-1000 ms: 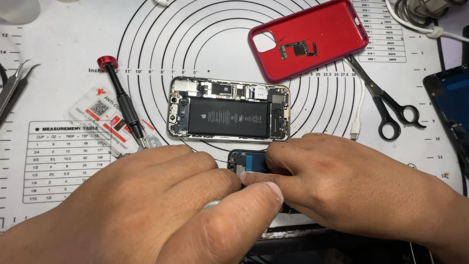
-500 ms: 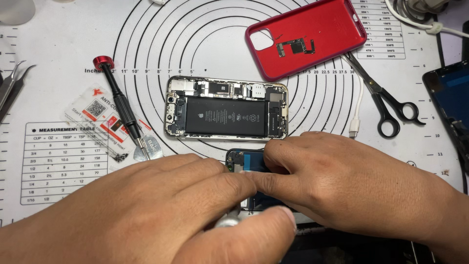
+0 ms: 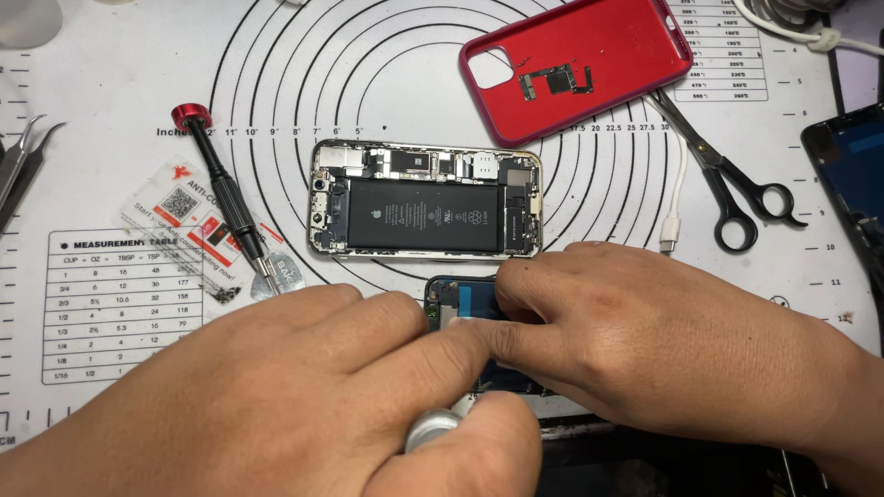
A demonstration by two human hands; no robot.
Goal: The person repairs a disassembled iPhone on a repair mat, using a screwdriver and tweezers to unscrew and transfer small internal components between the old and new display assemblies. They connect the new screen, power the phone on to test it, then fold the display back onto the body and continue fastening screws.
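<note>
My left hand lies low in front, its thumb and fingers closed around a small silver tool whose rounded end shows. My right hand presses down on a dark phone screen panel with a blue strip, fingers pinching its upper edge. Most of the panel is hidden under both hands. Just beyond them lies an opened phone body with its black battery and circuit parts exposed.
All rests on a white mat with black rings. A red-capped black screwdriver lies on a small packet at left, tweezers at far left. A red phone case, black scissors, a white cable and another dark panel lie right.
My left thumb has curled further over the silver tool, whose end now shows more. Both hands stay on the screen panel, and the view has shifted slightly.
</note>
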